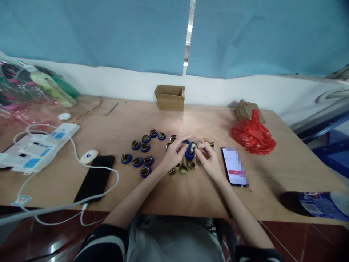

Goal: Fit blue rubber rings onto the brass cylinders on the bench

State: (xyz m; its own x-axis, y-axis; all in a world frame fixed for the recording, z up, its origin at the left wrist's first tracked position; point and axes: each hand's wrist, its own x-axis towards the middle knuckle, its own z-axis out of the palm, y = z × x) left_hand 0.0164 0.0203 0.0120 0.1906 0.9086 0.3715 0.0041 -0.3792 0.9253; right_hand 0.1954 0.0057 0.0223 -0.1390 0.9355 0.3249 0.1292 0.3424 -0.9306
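Observation:
My left hand (171, 154) and my right hand (207, 157) meet over the middle of the wooden table (169, 196). Together they pinch a small blue ring with a brass part (190, 149) held between the fingertips of both. Just below the hands lie several loose brass pieces (183, 169). To the left sits a cluster of several brass pieces fitted in blue rings (143, 153). Both hands have their fingers curled closed.
A lit phone (235, 166) lies right of my hands, a dark phone (95, 177) on a white cable left. A red plastic bag (253, 135), a small cardboard box (170, 97), a power strip (40, 145) and a dark bottle (316, 205) stand around the edges.

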